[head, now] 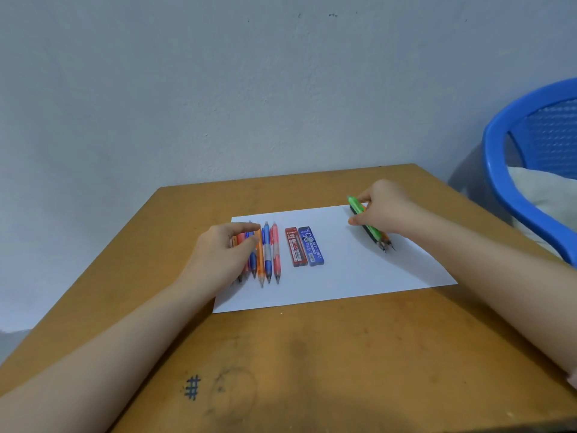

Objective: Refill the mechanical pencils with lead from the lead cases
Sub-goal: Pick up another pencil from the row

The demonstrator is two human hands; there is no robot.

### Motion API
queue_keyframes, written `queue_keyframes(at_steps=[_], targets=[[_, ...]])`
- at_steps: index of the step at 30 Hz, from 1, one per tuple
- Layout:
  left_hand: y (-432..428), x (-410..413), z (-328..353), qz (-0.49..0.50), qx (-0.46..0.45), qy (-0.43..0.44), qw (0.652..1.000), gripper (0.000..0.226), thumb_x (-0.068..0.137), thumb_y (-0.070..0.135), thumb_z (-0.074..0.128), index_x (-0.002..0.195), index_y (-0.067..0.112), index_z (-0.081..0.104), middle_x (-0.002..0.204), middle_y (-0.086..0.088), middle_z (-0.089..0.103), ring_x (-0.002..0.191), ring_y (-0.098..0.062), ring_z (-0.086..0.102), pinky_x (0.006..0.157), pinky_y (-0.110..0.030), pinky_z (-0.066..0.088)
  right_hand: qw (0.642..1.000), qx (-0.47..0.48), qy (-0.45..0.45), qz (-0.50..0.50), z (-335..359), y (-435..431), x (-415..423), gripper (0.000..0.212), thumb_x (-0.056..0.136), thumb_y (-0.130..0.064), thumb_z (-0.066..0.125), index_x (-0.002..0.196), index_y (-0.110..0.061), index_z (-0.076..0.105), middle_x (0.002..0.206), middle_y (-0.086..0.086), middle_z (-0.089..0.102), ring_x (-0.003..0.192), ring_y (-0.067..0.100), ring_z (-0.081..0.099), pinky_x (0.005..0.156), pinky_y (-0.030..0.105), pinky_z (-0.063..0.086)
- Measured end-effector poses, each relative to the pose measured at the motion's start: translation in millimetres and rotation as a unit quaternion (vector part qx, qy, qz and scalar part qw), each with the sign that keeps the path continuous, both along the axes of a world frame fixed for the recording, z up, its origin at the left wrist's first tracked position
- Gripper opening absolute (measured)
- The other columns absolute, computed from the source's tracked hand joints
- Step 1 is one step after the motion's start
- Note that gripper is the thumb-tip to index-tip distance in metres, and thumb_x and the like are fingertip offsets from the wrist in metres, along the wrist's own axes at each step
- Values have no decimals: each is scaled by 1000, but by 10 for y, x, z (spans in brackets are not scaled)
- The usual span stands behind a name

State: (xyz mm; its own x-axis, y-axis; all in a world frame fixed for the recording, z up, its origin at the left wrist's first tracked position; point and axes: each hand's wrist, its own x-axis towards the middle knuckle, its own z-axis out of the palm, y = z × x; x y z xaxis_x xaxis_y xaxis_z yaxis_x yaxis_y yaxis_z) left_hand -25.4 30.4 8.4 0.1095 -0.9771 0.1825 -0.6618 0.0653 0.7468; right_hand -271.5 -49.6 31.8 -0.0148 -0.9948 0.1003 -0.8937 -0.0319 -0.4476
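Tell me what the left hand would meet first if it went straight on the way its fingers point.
Its fingers point right: the left hand would probably meet the orange pencil first, then the blue-white pencil; its height over them is unclear.

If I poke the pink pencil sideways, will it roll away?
Probably, yes. The pink pencil looks round and slim and lies loose on the smooth white paper, so a nudge would likely roll it. Being thin plastic, it should feel light. The red lead case beside it might stop it.
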Motion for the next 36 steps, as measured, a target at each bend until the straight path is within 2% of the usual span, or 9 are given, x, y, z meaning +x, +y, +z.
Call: queue_keyframes(at_steps=[5,9,13,15,17,24,28,32,36], targets=[[-44,9,-71,-13,17,-36,999,31,96,31,51,126,30,60,78,20,50,48,-6,46,43,-13,36,997,-44,56,-15,-131,-94,-8,43,79,-18,70,117,-1,61,115,16,63,105,31,60,86,39,53],[-33,-2,-56,-28,16,-75,997,34,97,31,50,130,28,56,123,5,52,49,4,50,42,-7,33,997,-54,62,-8,-185,-134,3,39,79,-17,67,115,-2,62,112,16,64,102,31,61,83,38,54],[-34,12,-48,-42,9,-102,994,31,96,26,51,126,25,60,139,4,47,100,3,48,83,-14,32,995,-52,80,-4,-186,-131,13,28,82,-20,66,102,-1,65,96,15,64,91,32,61,68,32,49],[-38,23,-45,-42,12,-114,993,30,96,26,52,124,24,61,138,3,47,122,-8,41,90,-19,28,995,-52,86,-1,-182,-128,13,20,83,-22,67,86,-3,62,82,13,59,80,32,59,58,30,43],[-46,31,-52,-43,14,-123,991,29,95,26,53,123,25,62,138,3,48,125,-11,39,91,-20,27,995,-51,87,-1,-172,-105,22,24,83,-26,68,77,-5,56,71,8,52,71,28,53,48,26,34],[-63,34,-58,-47,10,-129,991,29,95,27,54,123,25,62,137,3,49,127,-12,39,91,-21,26,994,-55,96,4,-169,-104,42,30,87,-30,65,76,-4,55,65,4,43,67,24,47,46,26,27],[-63,33,-60,-46,6,-131,990,28,95,28,54,122,25,63,135,3,49,122,-11,41,93,-23,30,995,-73,65,0,-189,-118,25,26,85,-20,63,88,5,66,69,9,52,64,25,48,54,27,36],[-61,40,-64,-45,0,-125,991,27,95,28,53,120,26,63,132,4,49,105,-3,38,89,-22,32,989,-129,24,63,-130,-30,57,29,89,-17,57,115,-9,67,94,5,65,96,22,59,79,26,45],[-81,41,-85,-30,-5,-87,996,23,95,26,52,115,28,64,124,3,54,65,-9,54,50,-10,40,963,-208,-20,171,-40,214,233,25,88,-13,57,110,-17,69,76,-10,52,71,4,47,71,22,37]])
